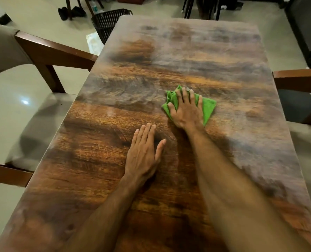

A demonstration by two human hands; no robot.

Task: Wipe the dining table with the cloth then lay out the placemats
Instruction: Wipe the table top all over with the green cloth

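Observation:
A green cloth point(208, 106) lies crumpled on the brown wooden dining table point(114, 99), a little right of the middle. My right hand point(185, 110) presses flat on top of the cloth with fingers spread, some folds bunched between them. My left hand point(143, 153) rests palm down on the bare wood, nearer to me and to the left of the cloth, holding nothing. No placemats are in view.
A cushioned wooden chair point(47, 51) stands at the table's left side, another chair point(300, 79) at the right. A black wire basket point(107, 20) sits on the floor beyond the far left corner. More chair legs point(202, 8) stand past the far end.

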